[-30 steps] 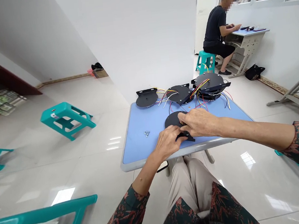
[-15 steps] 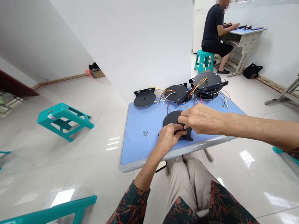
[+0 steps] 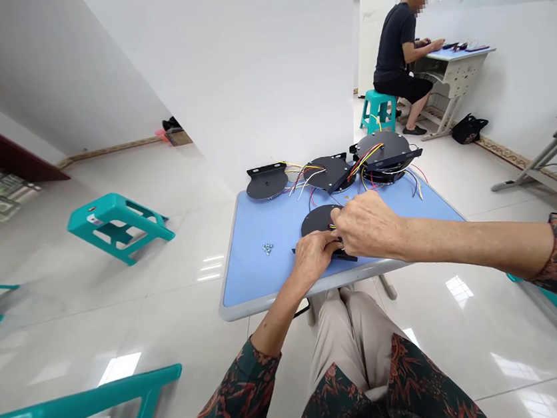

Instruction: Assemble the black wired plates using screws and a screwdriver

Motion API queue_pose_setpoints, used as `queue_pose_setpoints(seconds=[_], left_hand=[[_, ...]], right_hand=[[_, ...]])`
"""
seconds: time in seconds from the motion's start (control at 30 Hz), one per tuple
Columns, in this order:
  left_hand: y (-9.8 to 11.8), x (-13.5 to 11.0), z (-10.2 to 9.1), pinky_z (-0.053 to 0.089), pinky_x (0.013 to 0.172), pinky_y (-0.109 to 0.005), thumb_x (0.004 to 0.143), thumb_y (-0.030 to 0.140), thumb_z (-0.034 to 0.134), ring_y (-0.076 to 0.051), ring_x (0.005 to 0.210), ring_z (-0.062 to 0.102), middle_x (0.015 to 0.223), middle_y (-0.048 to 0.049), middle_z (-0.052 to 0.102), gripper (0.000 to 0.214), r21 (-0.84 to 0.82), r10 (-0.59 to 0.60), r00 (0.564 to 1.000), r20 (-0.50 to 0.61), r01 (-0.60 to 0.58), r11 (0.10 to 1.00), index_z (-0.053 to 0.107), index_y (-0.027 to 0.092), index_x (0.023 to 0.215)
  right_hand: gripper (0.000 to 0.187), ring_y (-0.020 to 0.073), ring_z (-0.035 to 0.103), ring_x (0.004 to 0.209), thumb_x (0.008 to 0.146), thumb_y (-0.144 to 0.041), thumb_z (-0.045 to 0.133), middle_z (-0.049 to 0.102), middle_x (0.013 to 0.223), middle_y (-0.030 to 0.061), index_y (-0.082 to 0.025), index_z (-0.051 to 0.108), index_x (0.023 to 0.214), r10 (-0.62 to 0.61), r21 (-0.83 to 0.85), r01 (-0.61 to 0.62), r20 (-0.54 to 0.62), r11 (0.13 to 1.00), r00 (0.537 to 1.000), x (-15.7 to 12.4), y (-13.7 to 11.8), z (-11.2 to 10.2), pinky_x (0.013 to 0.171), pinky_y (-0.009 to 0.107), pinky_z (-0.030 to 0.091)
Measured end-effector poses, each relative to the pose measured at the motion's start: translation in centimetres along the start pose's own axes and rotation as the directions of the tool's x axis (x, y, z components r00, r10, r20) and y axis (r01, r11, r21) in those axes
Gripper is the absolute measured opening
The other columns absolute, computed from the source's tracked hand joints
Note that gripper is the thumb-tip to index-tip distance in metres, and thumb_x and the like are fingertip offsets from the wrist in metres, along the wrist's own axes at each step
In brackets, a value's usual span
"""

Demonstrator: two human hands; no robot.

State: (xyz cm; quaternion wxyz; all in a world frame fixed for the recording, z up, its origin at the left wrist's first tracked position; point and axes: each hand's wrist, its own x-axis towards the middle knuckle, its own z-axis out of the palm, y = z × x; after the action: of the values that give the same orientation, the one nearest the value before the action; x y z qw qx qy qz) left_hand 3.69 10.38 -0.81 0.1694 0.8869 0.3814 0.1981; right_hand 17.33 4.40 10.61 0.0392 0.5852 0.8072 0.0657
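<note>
A black round metal plate (image 3: 316,221) with an attached bracket lies near the front edge of the blue tabletop. Over its near part, my left hand (image 3: 314,255) has thumb and fingers pinched together. My right hand (image 3: 368,225) is closed against the left fingertips, with its knuckles up. Whatever the fingertips grip is hidden between them. A bit of yellow and red wire (image 3: 332,226) shows at the right fingers. To the left of the plate sits a small pile of silvery screws or nuts (image 3: 267,248).
Along the back of the table (image 3: 245,273) stand more black round plates with brackets (image 3: 267,185) and coloured wires, stacked at the right (image 3: 385,146). A green stool (image 3: 116,221) is on the left. Another person (image 3: 395,48) sits at a desk at the back right.
The right hand has turned slightly and shifted a little left and down, covering more of the bracket. The left hand stays almost in place. The view has tilted a little.
</note>
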Motion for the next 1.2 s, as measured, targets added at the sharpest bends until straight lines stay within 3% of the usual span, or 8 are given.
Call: queue_pose_setpoints(seconds=[0.37, 0.53, 0.6, 0.7, 0.8, 0.87, 1.03, 1.2], left_hand=[[-0.3, 0.0, -0.8, 0.053, 0.074, -0.026, 0.091, 0.019, 0.062, -0.019, 0.085, 0.073, 0.092, -0.0009, 0.079, 0.017, -0.213, 0.052, 0.998, 0.03, -0.044, 0.976, 0.077, 0.022, 0.1], [-1.8, -1.8, -1.8, 0.055, 0.094, -0.032, 0.092, 0.021, 0.062, -0.02, 0.101, 0.072, 0.11, -0.0039, 0.077, 0.021, -0.26, 0.003, 0.965, -0.264, -0.074, 0.963, 0.073, 0.022, 0.111], [-3.0, -2.9, -2.2, 0.055, 0.096, -0.036, 0.091, 0.023, 0.065, -0.022, 0.105, 0.07, 0.11, -0.0051, 0.077, 0.021, -0.201, -0.054, 0.941, -0.334, -0.015, 0.979, 0.073, 0.022, 0.111], [-4.8, -4.4, -2.2, 0.055, 0.098, -0.041, 0.089, 0.025, 0.069, -0.024, 0.108, 0.069, 0.112, -0.0058, 0.076, 0.028, -0.147, -0.094, 0.948, -0.305, 0.051, 0.988, 0.07, 0.023, 0.116], [-5.6, -5.5, -1.3, 0.056, 0.097, -0.041, 0.089, 0.022, 0.068, -0.023, 0.105, 0.07, 0.111, -0.0059, 0.075, 0.026, -0.122, -0.033, 0.958, -0.285, -0.003, 0.993, 0.069, 0.022, 0.115], [-5.3, -5.9, -0.2, 0.058, 0.093, -0.038, 0.092, 0.019, 0.063, -0.021, 0.1, 0.071, 0.105, -0.0059, 0.076, 0.018, -0.096, 0.036, 0.941, -0.338, -0.072, 0.993, 0.07, 0.02, 0.109], [-1.3, -7.1, 2.9, 0.061, 0.089, -0.036, 0.097, 0.016, 0.056, -0.02, 0.097, 0.071, 0.102, -0.0088, 0.075, 0.019, 0.018, 0.205, 0.871, -0.446, -0.221, 0.975, 0.066, 0.017, 0.113], [2.8, -8.4, 4.7, 0.061, 0.094, -0.038, 0.096, 0.009, 0.052, -0.022, 0.106, 0.07, 0.116, -0.0146, 0.074, 0.038, 0.142, 0.448, 0.82, -0.357, -0.426, 0.893, 0.055, 0.01, 0.134]], right_hand=[[0.018, 0.0163, 0.057, 0.069, 0.094, -0.014, 0.048, 0.069, 0.095, 0.0119, -0.012, 0.064, 0.103, -0.187, 0.07, 0.186, 0.007, 0.98, 0.982, -0.5, 2.0, 0.2, 0.054, 0.03, 0.021], [0.016, 0.0176, 0.061, 0.072, 0.096, -0.024, 0.051, 0.071, 0.088, 0.0091, -0.015, 0.064, 0.095, -0.009, 0.363, 0.108, -0.263, 0.926, 0.965, -1.8, 3.6, 1.8, 0.059, 0.028, 0.032], [0.017, 0.0173, 0.062, 0.07, 0.096, -0.03, 0.052, 0.07, 0.08, 0.0061, -0.017, 0.063, 0.092, 0.201, 0.64, 0.072, -0.342, 0.765, 0.918, -2.7, 4.6, 2.3, 0.062, 0.028, 0.04], [0.022, 0.0181, 0.066, 0.072, 0.092, -0.04, 0.058, 0.069, 0.08, 0.0054, -0.019, 0.06, 0.085, 0.437, 0.984, 0.048, -0.12, 0.174, 0.892, -4.0, 6.3, 3.5, 0.064, 0.03, 0.051], [0.021, 0.0195, 0.069, 0.072, 0.079, -0.035, 0.068, 0.064, 0.076, 0.0034, -0.019, 0.056, 0.076, 0.39, 0.927, -0.052, 0.207, -0.372, 0.897, -5.0, 6.9, 5.8, 0.064, 0.032, 0.056], [0.018, 0.0147, 0.062, 0.059, 0.073, -0.028, 0.07, 0.057, 0.068, -0.0008, -0.018, 0.055, 0.076, 0.291, 0.836, -0.17, 0.361, -0.521, 0.886, -5.5, 6.5, 7.3, 0.057, 0.03, 0.054], [0.018, 0.0019, 0.025, 0.039, 0.075, -0.027, 0.068, 0.042, 0.059, -0.008, -0.019, 0.052, 0.079, 0.258, 0.819, -0.428, 0.539, -0.383, 0.802, -6.3, 4.8, 9.1, 0.037, 0.017, 0.015], [0.024, 0.0043, 0.025, 0.038, 0.086, -0.034, 0.063, 0.037, 0.052, -0.0106, -0.023, 0.042, 0.08, 0.529, 0.88, -0.444, 0.461, -0.168, 0.712, -6.1, 5.6, 9.8, 0.037, 0.019, 0.015]])
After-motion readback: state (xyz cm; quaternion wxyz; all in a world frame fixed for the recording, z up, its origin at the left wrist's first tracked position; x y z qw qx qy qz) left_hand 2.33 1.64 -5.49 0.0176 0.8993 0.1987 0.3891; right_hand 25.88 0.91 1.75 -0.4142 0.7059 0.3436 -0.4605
